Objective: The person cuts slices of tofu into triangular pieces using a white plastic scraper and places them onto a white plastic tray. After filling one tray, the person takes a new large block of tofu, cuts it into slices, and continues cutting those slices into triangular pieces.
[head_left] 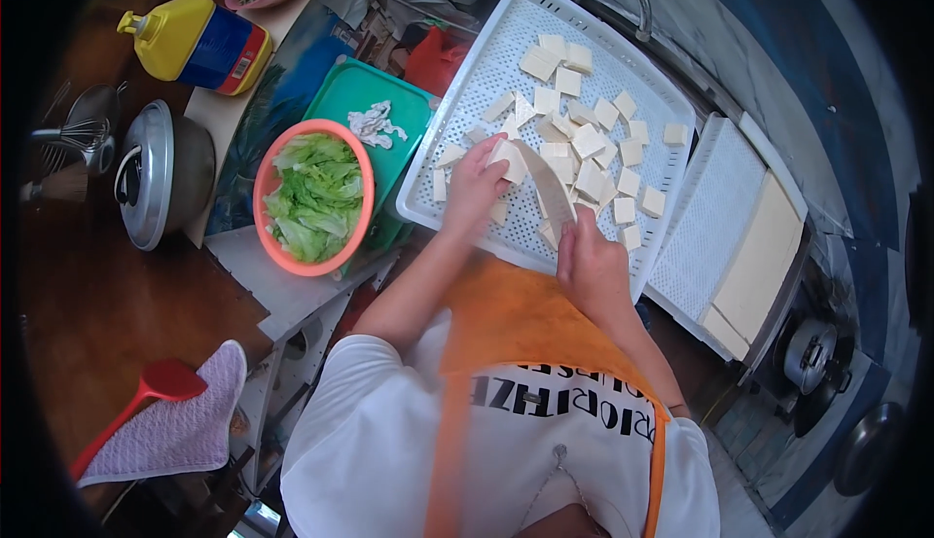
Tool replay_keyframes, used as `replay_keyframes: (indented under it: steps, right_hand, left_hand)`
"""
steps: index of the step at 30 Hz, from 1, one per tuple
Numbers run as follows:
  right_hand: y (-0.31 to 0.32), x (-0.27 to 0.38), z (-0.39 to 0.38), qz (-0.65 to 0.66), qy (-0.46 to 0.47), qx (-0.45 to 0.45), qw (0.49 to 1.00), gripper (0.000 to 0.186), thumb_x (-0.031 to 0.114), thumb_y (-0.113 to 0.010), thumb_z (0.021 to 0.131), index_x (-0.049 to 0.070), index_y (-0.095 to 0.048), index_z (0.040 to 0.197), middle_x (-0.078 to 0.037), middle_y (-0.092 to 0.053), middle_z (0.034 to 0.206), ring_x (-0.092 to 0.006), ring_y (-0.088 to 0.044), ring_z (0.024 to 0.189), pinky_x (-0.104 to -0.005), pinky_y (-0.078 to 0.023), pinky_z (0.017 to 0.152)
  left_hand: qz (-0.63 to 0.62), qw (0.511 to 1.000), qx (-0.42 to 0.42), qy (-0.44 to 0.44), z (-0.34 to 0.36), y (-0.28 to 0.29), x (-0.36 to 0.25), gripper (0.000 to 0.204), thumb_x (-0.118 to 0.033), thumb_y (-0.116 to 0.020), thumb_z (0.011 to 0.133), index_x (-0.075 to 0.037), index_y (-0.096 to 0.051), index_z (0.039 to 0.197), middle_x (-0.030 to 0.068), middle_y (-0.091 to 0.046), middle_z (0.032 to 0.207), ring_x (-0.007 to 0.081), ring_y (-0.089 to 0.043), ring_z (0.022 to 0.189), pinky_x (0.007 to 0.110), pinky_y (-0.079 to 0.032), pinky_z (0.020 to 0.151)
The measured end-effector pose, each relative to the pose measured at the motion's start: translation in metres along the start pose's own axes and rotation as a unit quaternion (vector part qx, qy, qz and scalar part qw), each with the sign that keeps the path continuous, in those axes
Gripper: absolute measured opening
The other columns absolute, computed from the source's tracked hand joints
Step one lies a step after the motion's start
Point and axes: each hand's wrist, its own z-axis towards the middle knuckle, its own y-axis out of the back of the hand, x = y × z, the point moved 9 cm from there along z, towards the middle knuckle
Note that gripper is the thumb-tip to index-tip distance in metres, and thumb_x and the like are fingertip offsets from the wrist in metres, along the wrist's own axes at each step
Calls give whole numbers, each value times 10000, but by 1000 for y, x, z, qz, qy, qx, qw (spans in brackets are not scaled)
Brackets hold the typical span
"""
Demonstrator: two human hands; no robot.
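A large white perforated tray [452, 100] bears many loose square pieces of tofu [589, 141]. Over the tray's near side, my left hand [475, 188] holds one white tofu piece [509, 161] between its fingers. In my right hand [593, 258] is a knife [547, 184], gripped by the handle, which my fingers mostly hide. Its broad blade slants up and left, with its tip end beside the tofu piece in my left hand; whether they touch I cannot tell.
Left of the tray, an orange bowl [363, 163] of lettuce and a crumpled white tissue [376, 125] rest by a green board [413, 100]. Farther left are a yellow jug [175, 37] and lidded pot [161, 173]. At right lies another white tray [705, 232] with a tofu slab [764, 251].
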Motion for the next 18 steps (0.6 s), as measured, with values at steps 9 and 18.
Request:
replay_keyframes:
  steps: [9, 18]
  right_hand:
    - [-8, 8, 1, -3, 12, 24, 1000, 195, 40, -564, 878, -9, -492, 1052, -202, -601, 666, -360, -572, 467, -421, -460, 403]
    - [-37, -1, -4, -10, 9, 83, 996, 265, 8, -546, 825, -36, -440, 1064, -214, -598, 683, -375, -579, 491, -449, -478, 437]
  left_hand:
    - [-103, 994, -25, -29, -9, -3, 2, 342, 59, -476, 909, 9, -454, 1246, 152, -569, 1239, 215, -575, 1102, 336, -492, 940]
    - [-90, 995, -32, 4, -14, 3, 14, 320, 40, -492, 904, 22, -487, 1223, 120, -606, 1188, 185, -589, 1065, 285, -487, 875]
